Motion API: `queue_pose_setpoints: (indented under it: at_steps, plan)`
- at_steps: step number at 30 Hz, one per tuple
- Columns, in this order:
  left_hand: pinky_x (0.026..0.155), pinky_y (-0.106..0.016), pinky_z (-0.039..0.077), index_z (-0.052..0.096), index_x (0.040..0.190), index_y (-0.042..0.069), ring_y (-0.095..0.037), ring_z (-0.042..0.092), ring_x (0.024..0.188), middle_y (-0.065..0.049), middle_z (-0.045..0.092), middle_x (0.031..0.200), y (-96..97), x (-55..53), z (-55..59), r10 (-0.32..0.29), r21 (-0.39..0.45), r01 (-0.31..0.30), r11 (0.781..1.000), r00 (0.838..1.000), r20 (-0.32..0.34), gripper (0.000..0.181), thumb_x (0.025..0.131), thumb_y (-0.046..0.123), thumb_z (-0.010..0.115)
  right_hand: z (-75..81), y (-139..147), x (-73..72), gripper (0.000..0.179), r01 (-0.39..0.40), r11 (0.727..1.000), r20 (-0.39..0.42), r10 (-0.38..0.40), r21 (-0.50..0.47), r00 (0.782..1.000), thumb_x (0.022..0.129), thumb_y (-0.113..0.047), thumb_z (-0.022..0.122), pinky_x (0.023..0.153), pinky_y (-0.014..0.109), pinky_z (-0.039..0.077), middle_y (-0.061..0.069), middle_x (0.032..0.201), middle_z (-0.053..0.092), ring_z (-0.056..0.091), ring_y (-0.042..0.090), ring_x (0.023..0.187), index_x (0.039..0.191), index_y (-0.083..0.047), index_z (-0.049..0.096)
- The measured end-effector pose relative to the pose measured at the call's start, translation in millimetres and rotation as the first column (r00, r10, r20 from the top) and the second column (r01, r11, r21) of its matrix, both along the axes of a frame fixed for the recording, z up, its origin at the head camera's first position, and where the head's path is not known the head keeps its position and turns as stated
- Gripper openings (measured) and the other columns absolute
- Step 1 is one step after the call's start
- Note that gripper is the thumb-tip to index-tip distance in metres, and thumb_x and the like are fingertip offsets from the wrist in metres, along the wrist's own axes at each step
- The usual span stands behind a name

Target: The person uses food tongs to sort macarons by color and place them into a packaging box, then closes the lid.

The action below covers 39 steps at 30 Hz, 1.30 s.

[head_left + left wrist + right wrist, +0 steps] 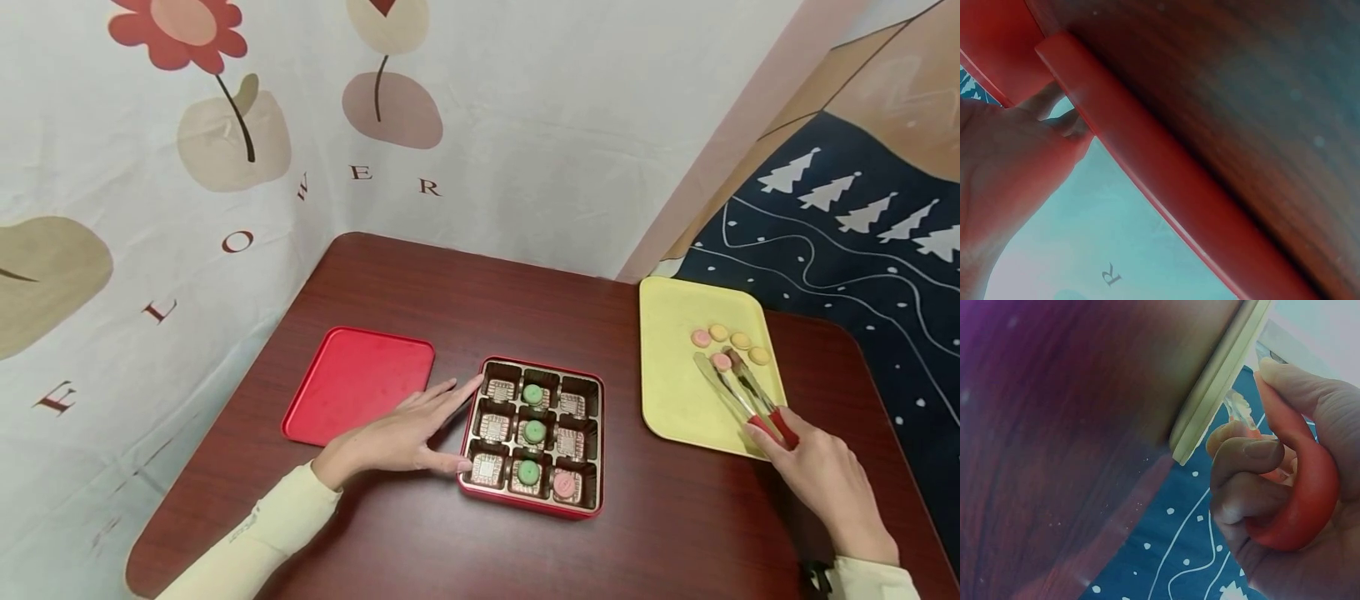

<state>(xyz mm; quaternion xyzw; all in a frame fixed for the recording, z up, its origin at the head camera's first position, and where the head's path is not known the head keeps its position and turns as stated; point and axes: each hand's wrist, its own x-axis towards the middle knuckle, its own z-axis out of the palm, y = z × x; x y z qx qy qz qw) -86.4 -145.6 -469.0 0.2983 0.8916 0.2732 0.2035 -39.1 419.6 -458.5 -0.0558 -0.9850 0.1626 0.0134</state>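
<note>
My right hand [832, 475] grips red-handled metal tongs [780, 423] over the yellow tray. Between the tongs' tips is a pink macaron-like sweet [721, 362]; whether it is lifted I cannot tell. In the right wrist view, fingers curl around the looped red handle [1319, 487]. My left hand [408, 433] has its fingers spread, thumb and fingertips touching the left edge of a red box [528, 504]. Inside the box is a divided tray with several compartments. Three green sweets [534, 432] fill its middle column, and a pink one [566, 484] lies front right.
On the yellow tray [675, 400] lie three yellow sweets [740, 341] and another pink one [701, 338]. A red lid [360, 379] rests left of the box, partly behind my left hand. Printed cloth [525, 167] hangs behind the brown table [480, 300].
</note>
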Motion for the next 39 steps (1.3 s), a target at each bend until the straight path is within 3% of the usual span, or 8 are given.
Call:
queue_pose_setpoints:
  at_steps: [3,7,17,20,24,27,32,39]
  plan:
    - [0.122,-0.064,0.017,-0.005,0.163,0.045,-0.027,0.013,0.158,0.008,0.018,0.171,-0.6,0.1,0.5,0.003,0.003,-0.003,1.0,1.0,-0.007,0.113,0.081,0.082,0.063,0.0,-2,-1.1,0.078,-0.008,1.0,-0.022,0.009,0.011,1.0,0.094,-0.052,0.071,0.056,0.061,0.046,0.047,0.11,0.059,0.061,0.06,0.085,0.135,0.013,0.058]
    - [0.123,-0.063,0.017,-0.004,0.164,0.045,-0.027,0.013,0.158,0.008,0.019,0.17,-0.9,-0.3,0.6,0.009,0.001,-0.009,1.0,1.0,-0.006,0.113,0.081,0.08,0.065,-1.3,-4,-1.0,0.073,-0.01,0.999,-0.048,0.011,0.033,0.999,0.093,-0.05,0.073,0.053,0.058,0.045,0.046,0.106,0.061,0.062,0.055,0.076,0.132,0.011,0.061]
    - [0.124,-0.062,0.015,-0.005,0.163,0.047,-0.025,0.012,0.159,0.011,0.017,0.17,-0.1,-1.4,0.6,0.012,-0.002,-0.012,1.0,1.0,0.01,0.112,0.081,0.08,0.064,-4.1,-11,5.6,0.062,-0.029,0.999,-0.099,0.032,0.029,0.995,0.092,-0.041,0.077,0.054,0.061,0.044,0.043,0.101,0.064,0.062,0.057,0.078,0.131,0.005,0.065]
    - [0.124,-0.062,0.015,-0.005,0.163,0.047,-0.025,0.011,0.159,0.011,0.018,0.17,0.3,-1.3,1.2,0.014,0.002,-0.014,1.0,1.0,0.015,0.112,0.081,0.08,0.065,-4.7,-14,7.6,0.059,-0.043,0.999,-0.109,0.046,0.029,0.993,0.093,-0.04,0.076,0.052,0.058,0.043,0.04,0.091,0.065,0.062,0.055,0.073,0.131,0.004,0.066]
    - [0.124,-0.063,0.014,-0.005,0.163,0.047,-0.026,0.011,0.159,0.011,0.017,0.17,-0.3,-0.5,0.8,0.016,0.001,-0.016,1.0,1.0,0.023,0.112,0.082,0.078,0.066,-4.7,-20,10.8,0.058,-0.061,0.997,-0.095,0.065,0.04,0.993,0.094,-0.041,0.075,0.046,0.046,0.038,0.016,0.055,0.058,0.06,0.042,0.061,0.133,0.001,0.066]
    - [0.124,-0.062,0.015,-0.005,0.163,0.047,-0.025,0.011,0.159,0.012,0.017,0.17,-0.5,0.1,1.0,0.018,-0.002,-0.018,1.0,1.0,0.024,0.112,0.082,0.077,0.067,-4.5,-25,14.0,0.055,-0.081,0.996,-0.102,0.085,0.043,0.991,0.093,-0.041,0.076,0.047,0.043,0.037,-0.003,0.046,0.048,0.06,0.038,0.06,0.133,-0.002,0.068]
    - [0.123,-0.064,0.015,-0.005,0.163,0.046,-0.026,0.011,0.159,0.011,0.018,0.17,0.6,1.0,2.8,0.008,0.013,-0.009,1.0,1.0,0.021,0.112,0.082,0.078,0.066,-2.7,-32,18.5,0.051,-0.109,0.994,-0.135,0.11,0.017,0.985,0.092,-0.038,0.078,0.048,0.048,0.041,0.004,0.053,0.06,0.064,0.042,0.065,0.129,-0.004,0.071]
    - [0.123,-0.065,0.014,-0.006,0.163,0.046,-0.027,0.01,0.159,0.01,0.017,0.17,0.2,1.9,2.8,0.004,0.014,-0.004,1.0,1.0,0.025,0.113,0.081,0.082,0.062,5.7,-47,22.9,0.05,-0.121,0.993,-0.161,0.118,-0.008,0.98,0.091,-0.038,0.079,0.052,0.038,0.039,-0.002,0.055,0.061,0.061,0.027,0.064,0.129,-0.006,0.072]
